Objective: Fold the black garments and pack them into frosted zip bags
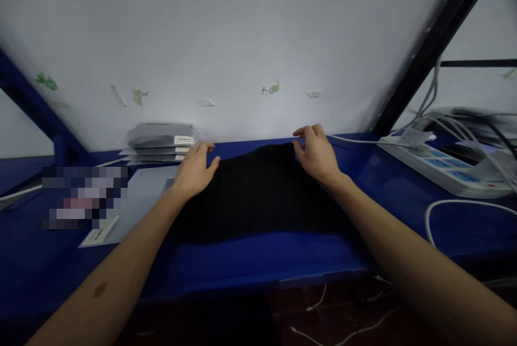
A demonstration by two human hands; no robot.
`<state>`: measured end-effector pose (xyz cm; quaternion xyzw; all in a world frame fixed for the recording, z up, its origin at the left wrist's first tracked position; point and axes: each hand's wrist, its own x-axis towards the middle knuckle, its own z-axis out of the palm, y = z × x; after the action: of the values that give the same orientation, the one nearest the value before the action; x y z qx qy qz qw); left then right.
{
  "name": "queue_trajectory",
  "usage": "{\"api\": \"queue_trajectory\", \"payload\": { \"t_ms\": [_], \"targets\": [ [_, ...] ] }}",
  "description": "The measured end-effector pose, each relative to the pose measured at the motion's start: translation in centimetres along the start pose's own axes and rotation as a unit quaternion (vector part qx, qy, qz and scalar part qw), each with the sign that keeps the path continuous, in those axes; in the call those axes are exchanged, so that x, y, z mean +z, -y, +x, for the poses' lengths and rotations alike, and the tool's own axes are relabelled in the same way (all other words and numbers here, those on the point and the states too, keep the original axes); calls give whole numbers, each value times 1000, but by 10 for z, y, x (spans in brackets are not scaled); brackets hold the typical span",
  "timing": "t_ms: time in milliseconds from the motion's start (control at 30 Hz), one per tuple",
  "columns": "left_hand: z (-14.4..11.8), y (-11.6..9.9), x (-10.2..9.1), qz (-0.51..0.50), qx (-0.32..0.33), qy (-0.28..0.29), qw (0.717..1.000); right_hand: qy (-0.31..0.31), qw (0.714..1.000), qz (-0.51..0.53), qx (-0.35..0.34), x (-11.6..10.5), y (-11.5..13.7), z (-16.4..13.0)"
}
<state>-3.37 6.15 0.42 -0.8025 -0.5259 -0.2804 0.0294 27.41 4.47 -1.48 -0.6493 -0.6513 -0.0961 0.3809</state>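
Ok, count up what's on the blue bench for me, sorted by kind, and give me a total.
Black cloth under both hands (left hand, right hand): 1
Stack of bagged dark packs by the wall, about 3, lower ones hard to tell apart: 3
Flat clear bag with a label: 1
White power strip: 1
Total: 6

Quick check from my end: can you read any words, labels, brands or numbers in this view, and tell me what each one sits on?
No text here can be read.
White labels on the stacked bagged packs: print too small.
White label at the corner of the flat clear bag: blurred.
Blue panels on the white power strip: no legible marks.
Black cloth under the left hand and right hand: no print visible.
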Motion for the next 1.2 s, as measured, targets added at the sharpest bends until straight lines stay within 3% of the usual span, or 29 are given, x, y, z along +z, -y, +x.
{"api": "queue_trajectory", "payload": {
  "t_ms": [133,233,333,533,667,900,1200],
  "targets": [
    [-5,-2,4,30,96,102,990,100,992,1,-73,7,-8,1],
    [-6,-3,9,48,91,172,980,191,973,-29,-125,10,-13,2],
    [-6,-2,11,65,63,202,975,232,964,-60,-112,13,-16,2],
    [-8,-1,11,78,56,205,974,217,970,-96,-57,13,-17,1],
    [-8,0,13,72,57,205,975,218,969,-89,-68,13,-17,-1],
    [-10,-4,9,80,86,137,984,220,967,-82,-103,15,-15,-1],
    [-10,-5,9,84,68,176,978,231,966,-76,-94,16,-14,-2]
  ]
}}
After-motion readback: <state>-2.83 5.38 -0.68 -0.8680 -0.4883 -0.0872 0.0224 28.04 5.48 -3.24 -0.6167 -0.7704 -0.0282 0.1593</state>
